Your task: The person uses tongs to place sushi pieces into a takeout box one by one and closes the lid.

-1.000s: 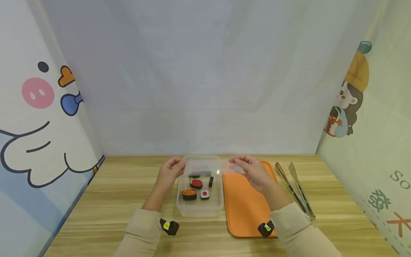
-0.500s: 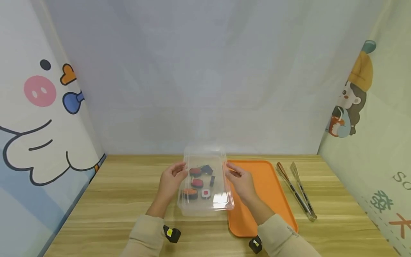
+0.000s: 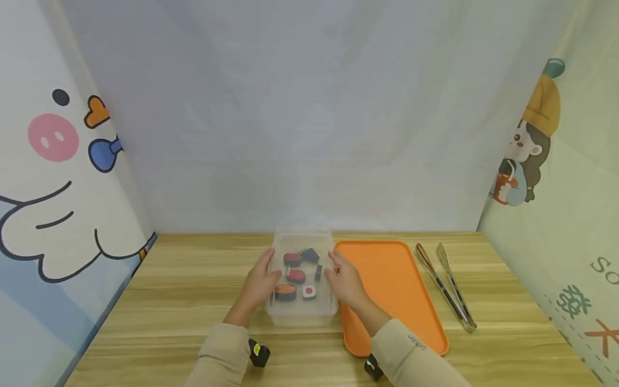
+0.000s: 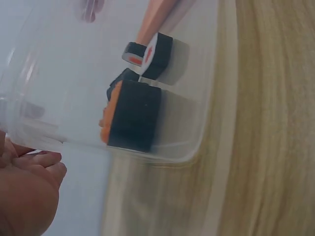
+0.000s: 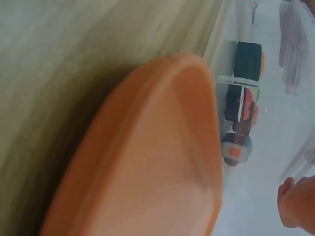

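Note:
A clear plastic container stands on the table with several toy sushi pieces inside, seen hazily through its clear lid. Among them are an orange-topped roll, a white roll with a red centre and a red-topped roll. My left hand holds the lid's left edge, thumb on top and fingers along the side. On the right edge, my right hand grips in the same way. The left wrist view shows curled fingers close to the rim.
Right beside the container lies an orange tray, its raised rim large in the right wrist view. Metal tongs lie spread farther right. A pale curtain hangs behind the table, with printed cloths at both sides.
The lid has come down over the container and now lines up with its rim, having sat askew to the right. My right hand has moved left from over the tray.

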Demonstrator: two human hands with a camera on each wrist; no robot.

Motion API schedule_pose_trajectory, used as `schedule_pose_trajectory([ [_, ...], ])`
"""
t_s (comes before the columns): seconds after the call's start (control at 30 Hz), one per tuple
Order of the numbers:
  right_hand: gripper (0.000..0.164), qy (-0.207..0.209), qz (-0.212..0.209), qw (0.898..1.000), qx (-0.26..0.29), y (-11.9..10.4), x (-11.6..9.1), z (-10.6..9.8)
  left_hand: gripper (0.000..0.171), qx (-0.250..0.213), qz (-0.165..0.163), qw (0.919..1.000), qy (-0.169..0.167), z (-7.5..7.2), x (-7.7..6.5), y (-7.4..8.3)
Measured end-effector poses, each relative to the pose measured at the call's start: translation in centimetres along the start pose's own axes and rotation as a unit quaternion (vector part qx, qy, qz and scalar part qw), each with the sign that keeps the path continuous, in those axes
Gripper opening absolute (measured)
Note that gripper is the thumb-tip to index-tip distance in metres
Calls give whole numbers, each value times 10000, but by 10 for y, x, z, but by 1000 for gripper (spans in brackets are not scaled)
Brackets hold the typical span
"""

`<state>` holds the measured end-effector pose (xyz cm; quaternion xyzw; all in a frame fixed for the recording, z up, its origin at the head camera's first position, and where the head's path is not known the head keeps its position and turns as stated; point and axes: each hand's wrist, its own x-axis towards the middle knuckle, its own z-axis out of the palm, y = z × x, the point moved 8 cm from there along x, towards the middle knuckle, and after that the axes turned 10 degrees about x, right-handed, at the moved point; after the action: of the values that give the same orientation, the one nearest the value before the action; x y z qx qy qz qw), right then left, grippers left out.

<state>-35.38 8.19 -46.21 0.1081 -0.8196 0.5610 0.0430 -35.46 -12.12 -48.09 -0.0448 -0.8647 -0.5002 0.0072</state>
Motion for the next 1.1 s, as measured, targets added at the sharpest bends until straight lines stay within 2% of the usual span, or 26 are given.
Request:
schedule_pose_trajectory([
  [0.17, 52, -124, 71, 9998, -130, 2, 1, 4, 66, -215, -159, 9993, -253, 10, 1, -9],
  [0.3, 56, -383, 49, 9989, -268, 3, -2, 8, 71, -246, 15, 9991, -349, 13, 0, -7],
  [0.43, 54, -483, 4, 9982, -344, 2, -7, 8, 76, 240, 229, 9993, -197, 11, -10, -1],
  [0.57, 47, -267, 28, 9992, -303, 4, -9, 5, 78, 834, 264, 9961, -64, 12, -19, 4],
  [0.77, 44, 44, 169, 9998, -94, 5, -12, 4, 76, 1161, 348, 9926, -46, 16, -22, 5],
  [0.87, 49, -224, 222, 9990, -321, 7, -14, 11, 75, 1207, 429, 9917, -36, 16, -23, 3],
  [1.0, 67, -709, 330, 9928, -906, 13, -19, 21, 77, 1304, 549, 9899, -105, 17, -24, 1],
  [1.1, 73, -792, 399, 9907, -1027, 15, -22, 22, 79, 1336, 555, 9893, -213, 18, -24, 2],
])
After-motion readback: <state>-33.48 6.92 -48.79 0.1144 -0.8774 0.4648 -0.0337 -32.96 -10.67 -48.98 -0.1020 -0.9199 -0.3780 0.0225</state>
